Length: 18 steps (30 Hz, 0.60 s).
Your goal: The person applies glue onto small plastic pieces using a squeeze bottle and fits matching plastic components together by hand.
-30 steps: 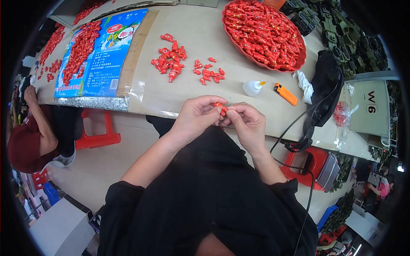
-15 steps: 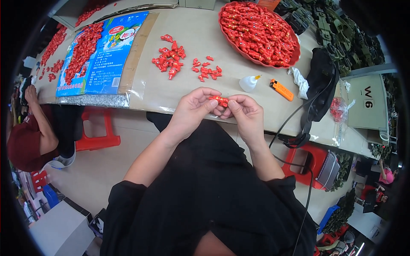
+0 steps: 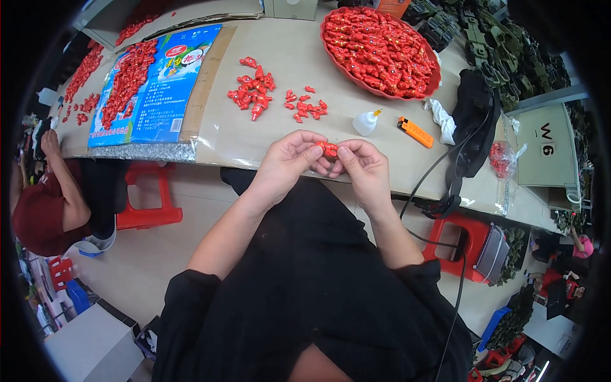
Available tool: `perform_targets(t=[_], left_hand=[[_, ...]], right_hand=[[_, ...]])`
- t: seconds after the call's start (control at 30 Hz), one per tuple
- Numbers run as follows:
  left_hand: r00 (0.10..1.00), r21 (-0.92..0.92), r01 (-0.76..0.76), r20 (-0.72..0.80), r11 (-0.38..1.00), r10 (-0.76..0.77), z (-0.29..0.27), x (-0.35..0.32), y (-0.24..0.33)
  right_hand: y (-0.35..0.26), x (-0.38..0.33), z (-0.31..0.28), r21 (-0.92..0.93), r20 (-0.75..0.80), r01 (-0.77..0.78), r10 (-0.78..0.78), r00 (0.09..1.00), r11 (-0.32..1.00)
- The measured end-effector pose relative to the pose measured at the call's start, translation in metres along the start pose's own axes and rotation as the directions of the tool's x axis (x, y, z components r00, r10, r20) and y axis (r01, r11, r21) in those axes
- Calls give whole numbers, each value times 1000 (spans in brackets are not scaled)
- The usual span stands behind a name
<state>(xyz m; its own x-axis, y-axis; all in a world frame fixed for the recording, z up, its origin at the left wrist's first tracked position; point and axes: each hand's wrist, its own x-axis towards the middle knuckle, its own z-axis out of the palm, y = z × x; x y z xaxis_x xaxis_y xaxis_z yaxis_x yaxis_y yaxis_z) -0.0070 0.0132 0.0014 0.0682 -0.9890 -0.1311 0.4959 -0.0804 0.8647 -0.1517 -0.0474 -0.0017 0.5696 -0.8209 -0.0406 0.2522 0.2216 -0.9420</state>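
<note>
Between my two hands, just in front of the table's near edge, is a small glossy red plastic figure piece (image 3: 327, 149). My left hand (image 3: 285, 164) pinches its left end between thumb and fingers. My right hand (image 3: 369, 168) grips the other end the same way, and the fingertips hide part of the piece. Beyond them on the table lie a heap of red figure pieces (image 3: 254, 90) and, to its right, a looser group of smaller red parts (image 3: 308, 108). A white squeeze bottle (image 3: 365, 123) with a yellowish tip stands near my right hand.
An orange lighter (image 3: 415, 132), a crumpled white tissue (image 3: 442, 121) and a black bag (image 3: 474, 127) with a cable lie to the right. A red bowl (image 3: 407, 97) heaped with red pieces stands behind. A blue printed sheet (image 3: 167, 95) bears more pieces; a person (image 3: 48, 210) sits at far left.
The view has shifted slightly. The red piece appears slightly turned between my fingers; both hands keep hold of it in nearly the same place.
</note>
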Motion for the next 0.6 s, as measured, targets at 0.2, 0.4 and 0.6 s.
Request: perform_targets(t=[0.2, 0.4, 0.6], left_hand=[[999, -20, 19, 32, 1000, -18, 0, -2, 2], [1000, 5, 14, 10, 1000, -14, 0, -1, 2], [1000, 20, 12, 4, 1000, -13, -1, -1, 1]], right_hand=[[-1, -3, 0, 31, 14, 6, -7, 1000, 999], [-1, -2, 0, 19, 20, -2, 2, 1000, 1000], [-1, -2, 0, 21, 25, -8, 7, 1000, 1000]])
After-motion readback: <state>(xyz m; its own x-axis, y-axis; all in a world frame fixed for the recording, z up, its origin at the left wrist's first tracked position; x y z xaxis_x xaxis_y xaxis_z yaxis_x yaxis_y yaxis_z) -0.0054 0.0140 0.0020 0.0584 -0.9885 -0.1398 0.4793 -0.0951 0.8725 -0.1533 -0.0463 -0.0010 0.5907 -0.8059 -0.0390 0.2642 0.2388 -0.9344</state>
